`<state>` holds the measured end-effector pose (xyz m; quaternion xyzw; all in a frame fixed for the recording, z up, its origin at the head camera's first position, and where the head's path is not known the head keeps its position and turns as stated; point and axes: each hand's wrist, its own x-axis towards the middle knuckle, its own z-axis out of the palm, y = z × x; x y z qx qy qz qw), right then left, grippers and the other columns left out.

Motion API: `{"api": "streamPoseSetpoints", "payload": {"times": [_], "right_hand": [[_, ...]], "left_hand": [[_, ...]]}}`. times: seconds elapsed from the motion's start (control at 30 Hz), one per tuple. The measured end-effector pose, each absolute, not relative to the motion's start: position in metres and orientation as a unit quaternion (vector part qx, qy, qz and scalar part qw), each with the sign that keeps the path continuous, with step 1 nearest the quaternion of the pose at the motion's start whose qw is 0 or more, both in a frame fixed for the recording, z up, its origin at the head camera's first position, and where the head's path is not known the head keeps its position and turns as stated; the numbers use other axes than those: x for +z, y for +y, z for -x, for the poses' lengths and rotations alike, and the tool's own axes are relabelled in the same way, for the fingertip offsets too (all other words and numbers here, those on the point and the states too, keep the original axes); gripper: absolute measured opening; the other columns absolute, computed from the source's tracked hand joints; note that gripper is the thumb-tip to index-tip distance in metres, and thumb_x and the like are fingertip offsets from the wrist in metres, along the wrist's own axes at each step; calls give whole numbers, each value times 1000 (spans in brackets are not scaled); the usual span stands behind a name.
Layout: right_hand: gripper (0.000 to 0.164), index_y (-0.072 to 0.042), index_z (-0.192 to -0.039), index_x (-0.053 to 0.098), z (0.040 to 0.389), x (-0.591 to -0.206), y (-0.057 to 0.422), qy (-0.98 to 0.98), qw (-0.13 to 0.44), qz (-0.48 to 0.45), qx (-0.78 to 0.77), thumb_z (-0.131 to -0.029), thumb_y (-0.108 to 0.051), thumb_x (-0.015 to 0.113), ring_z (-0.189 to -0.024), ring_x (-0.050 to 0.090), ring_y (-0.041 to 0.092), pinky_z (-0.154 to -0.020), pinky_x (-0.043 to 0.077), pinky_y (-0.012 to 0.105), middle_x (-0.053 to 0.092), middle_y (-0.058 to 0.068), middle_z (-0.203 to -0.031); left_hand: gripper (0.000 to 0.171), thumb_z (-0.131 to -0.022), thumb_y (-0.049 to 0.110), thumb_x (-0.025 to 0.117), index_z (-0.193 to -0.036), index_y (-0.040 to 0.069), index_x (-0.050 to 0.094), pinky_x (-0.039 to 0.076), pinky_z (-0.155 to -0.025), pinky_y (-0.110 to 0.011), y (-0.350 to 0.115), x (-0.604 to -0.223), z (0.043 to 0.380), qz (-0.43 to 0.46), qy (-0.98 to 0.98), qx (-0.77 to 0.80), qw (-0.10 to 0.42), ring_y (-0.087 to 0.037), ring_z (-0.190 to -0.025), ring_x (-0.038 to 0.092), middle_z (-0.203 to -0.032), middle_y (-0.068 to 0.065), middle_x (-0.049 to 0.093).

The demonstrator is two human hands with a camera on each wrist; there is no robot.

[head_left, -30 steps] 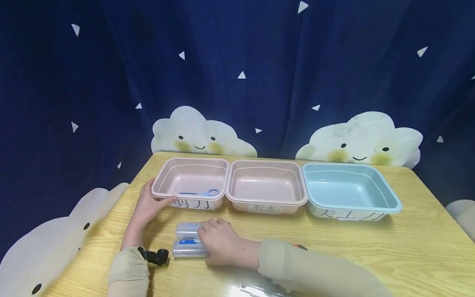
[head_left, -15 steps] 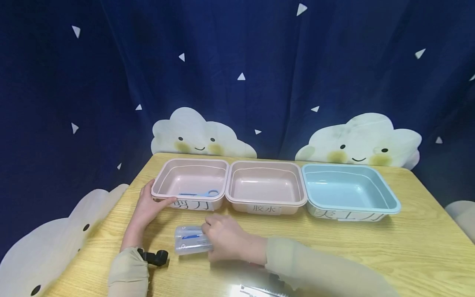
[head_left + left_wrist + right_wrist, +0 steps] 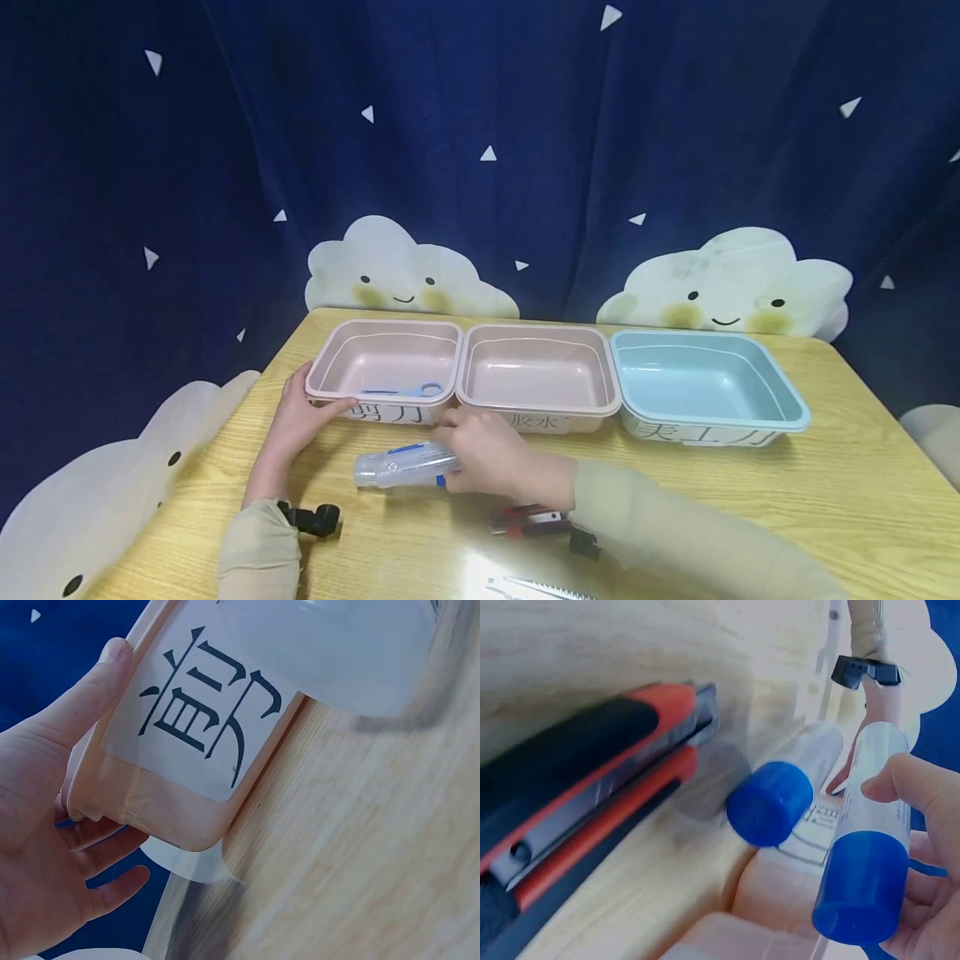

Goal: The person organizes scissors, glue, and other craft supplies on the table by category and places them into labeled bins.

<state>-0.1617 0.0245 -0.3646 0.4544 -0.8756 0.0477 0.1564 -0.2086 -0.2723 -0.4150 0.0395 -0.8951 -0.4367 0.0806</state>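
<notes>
My left hand (image 3: 295, 417) grips the front left corner of the left pink plastic bin (image 3: 386, 326), its thumb on the front rim. Blue-handled scissors (image 3: 423, 389) lie in that bin. My right hand (image 3: 483, 450) pinches a clear glue bottle (image 3: 412, 465) with a blue cap, raised and tilted in front of the bins. A second glue bottle (image 3: 772, 802) is close beside it in the right wrist view; I cannot tell whether the hand holds it too. Two red and black utility knives (image 3: 528, 521) lie below the right wrist.
A middle pink bin (image 3: 536, 409) and a blue bin (image 3: 712, 419) stand in a row with the left one on the wooden table (image 3: 847, 467), each with a paper label. A shiny toothed metal strip (image 3: 543, 588) lies at the front edge of view.
My right hand has lifted from the table and moved right and toward the bins; the held glue bottle has come up and tilted. The utility knives are uncovered. My left hand has stayed put.
</notes>
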Motion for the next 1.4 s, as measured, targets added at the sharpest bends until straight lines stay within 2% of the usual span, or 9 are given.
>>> {"api": "streamPoseSetpoints", "payload": {"times": [0.3,0.6,0.83,0.97,1.1,1.23,1.4], "right_hand": [[44,-14,-111,65,174,-351,44,-874,143,-456,94,-70,-27,71,-88,58,13,-77,48,27,68,-3,-98],[39,-9,-107,66,188,-338,67,-879,153,-437,117,-71,-18,75,-95,61,20,-86,48,34,68,3,-102],[40,-6,-109,64,201,-337,85,-876,176,-428,134,-71,-10,75,-91,63,20,-78,52,34,68,5,-103],[42,-7,-112,64,207,-336,94,-892,161,-397,141,-71,-7,74,-86,65,21,-72,53,36,68,6,-102],[42,-8,-114,63,213,-337,102,-910,136,-362,148,-73,-10,73,-84,65,21,-74,53,38,68,8,-101],[41,-7,-111,63,221,-340,109,-914,138,-347,159,-72,-9,75,-86,64,21,-78,52,39,68,10,-100],[44,-6,-113,62,231,-346,118,-923,142,-321,155,-71,-15,76,-80,63,22,-74,52,39,68,11,-95]], "left_hand": [[104,-70,40,76,-144,3,13,25,-105,-53,-272,-414,208,-38,-894,-440,78,-37,-123,31,-138,-24,25],[104,-70,40,76,-144,2,13,25,-105,-54,-273,-414,209,-38,-894,-440,79,-38,-123,30,-139,-25,24],[104,-70,39,76,-144,2,13,25,-105,-53,-273,-414,209,-38,-894,-439,79,-38,-123,30,-139,-25,25],[103,-71,39,76,-144,2,13,26,-105,-54,-272,-414,208,-39,-894,-439,78,-38,-123,31,-139,-25,24],[103,-71,39,76,-144,2,13,26,-105,-54,-272,-414,208,-39,-893,-441,79,-38,-123,31,-139,-25,24],[104,-70,40,76,-144,3,13,26,-104,-54,-272,-415,208,-38,-892,-445,76,-38,-123,31,-139,-24,24],[104,-71,40,76,-144,4,12,26,-104,-54,-272,-415,208,-39,-891,-446,75,-37,-124,30,-140,-23,24]]}}
